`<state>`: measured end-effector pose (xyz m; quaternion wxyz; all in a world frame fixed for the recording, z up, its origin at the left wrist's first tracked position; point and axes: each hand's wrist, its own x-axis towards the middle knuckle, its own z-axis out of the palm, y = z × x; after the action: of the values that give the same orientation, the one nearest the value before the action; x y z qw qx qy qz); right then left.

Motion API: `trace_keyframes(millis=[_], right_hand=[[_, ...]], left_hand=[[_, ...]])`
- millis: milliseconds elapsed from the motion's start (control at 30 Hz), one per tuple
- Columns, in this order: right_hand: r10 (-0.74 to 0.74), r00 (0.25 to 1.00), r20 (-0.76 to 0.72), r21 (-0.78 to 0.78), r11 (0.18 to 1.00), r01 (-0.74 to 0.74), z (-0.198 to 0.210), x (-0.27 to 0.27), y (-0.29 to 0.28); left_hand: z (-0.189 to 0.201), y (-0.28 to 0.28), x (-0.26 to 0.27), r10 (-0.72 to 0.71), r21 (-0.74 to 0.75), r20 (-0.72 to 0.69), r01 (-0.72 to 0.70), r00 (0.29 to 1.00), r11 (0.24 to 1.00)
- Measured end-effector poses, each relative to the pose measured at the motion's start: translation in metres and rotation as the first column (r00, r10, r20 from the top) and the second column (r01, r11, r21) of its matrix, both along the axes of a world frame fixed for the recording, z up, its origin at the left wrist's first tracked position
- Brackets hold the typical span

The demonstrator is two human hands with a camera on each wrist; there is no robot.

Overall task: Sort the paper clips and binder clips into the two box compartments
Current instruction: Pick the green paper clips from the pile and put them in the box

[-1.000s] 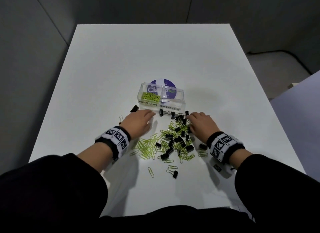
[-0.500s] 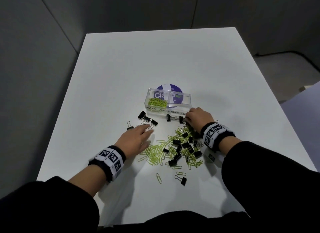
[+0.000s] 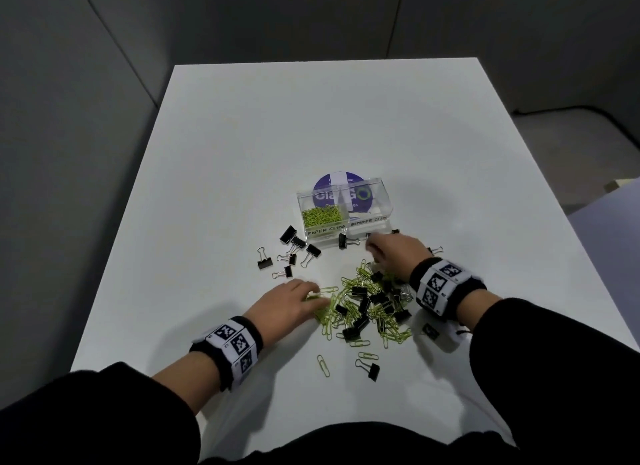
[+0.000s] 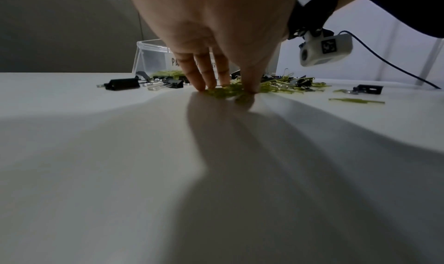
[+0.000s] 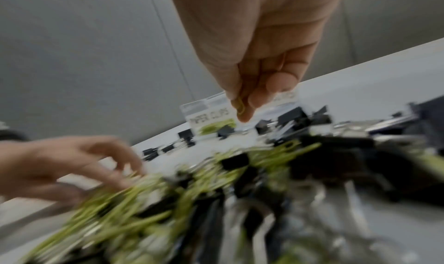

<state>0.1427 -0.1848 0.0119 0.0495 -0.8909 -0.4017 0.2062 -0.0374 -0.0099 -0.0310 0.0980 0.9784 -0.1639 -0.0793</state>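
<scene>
A clear two-part box stands mid-table. Its left part, labelled PAPER CLIPS, holds green paper clips. The right part, labelled BINDER CLIPS, shows no clips. In front lies a mixed pile of green paper clips and black binder clips. My left hand presses its fingertips and thumb on green clips at the pile's left edge. Just before the box front, my right hand hovers over the pile's far side. It pinches one green paper clip between thumb and fingers.
Several black binder clips lie loose left of the box front, one more right against it. A stray paper clip and a binder clip lie near me. The white table is bare beyond the box.
My left hand drew back from the box front to the pile's left edge, uncovering the loose binder clips. My right hand went forward from the pile toward the box.
</scene>
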Motion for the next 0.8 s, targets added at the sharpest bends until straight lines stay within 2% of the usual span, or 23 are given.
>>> trace_keyframes(millis=[67, 167, 200, 300, 400, 533, 700, 800], right_hand=[[0.094, 0.995, -0.04, 0.017, 0.995, -0.093, -0.002, -0.019, 0.004], [0.171, 0.98, -0.099, 0.002, 0.985, -0.172, -0.006, -0.035, 0.007], [0.176, 0.979, -0.098, 0.004, 0.984, -0.177, -0.007, -0.037, 0.006], [0.202, 0.979, -0.02, 0.056, 0.978, -0.2, -0.009, -0.038, -0.005], [0.261, 0.965, 0.039, -0.026, 0.965, -0.26, -0.013, -0.043, -0.016], [0.213, 0.976, 0.04, -0.046, 0.976, -0.212, -0.019, -0.05, -0.016], [0.189, 0.982, 0.017, -0.046, 0.981, -0.189, -0.017, -0.048, -0.024], [0.14, 0.988, 0.064, -0.012, 0.99, -0.14, -0.011, -0.041, -0.033]], left_hand=[[0.009, -0.007, 0.006, 0.059, -0.04, -0.007, -0.059, 0.998, 0.997], [0.015, -0.014, 0.011, 0.159, -0.072, -0.164, -0.173, 0.974, 0.982], [0.014, -0.013, 0.011, 0.176, -0.084, -0.158, -0.191, 0.972, 0.978], [0.013, -0.006, 0.004, 0.237, -0.058, -0.148, -0.248, 0.96, 0.967], [0.009, 0.001, -0.005, 0.267, -0.061, -0.151, -0.278, 0.952, 0.958], [0.01, -0.013, -0.003, 0.223, 0.022, -0.18, -0.223, 0.958, 0.975], [0.013, -0.03, 0.012, 0.247, -0.005, -0.207, -0.253, 0.947, 0.967], [0.015, -0.031, 0.017, 0.251, -0.027, -0.231, -0.264, 0.94, 0.964]])
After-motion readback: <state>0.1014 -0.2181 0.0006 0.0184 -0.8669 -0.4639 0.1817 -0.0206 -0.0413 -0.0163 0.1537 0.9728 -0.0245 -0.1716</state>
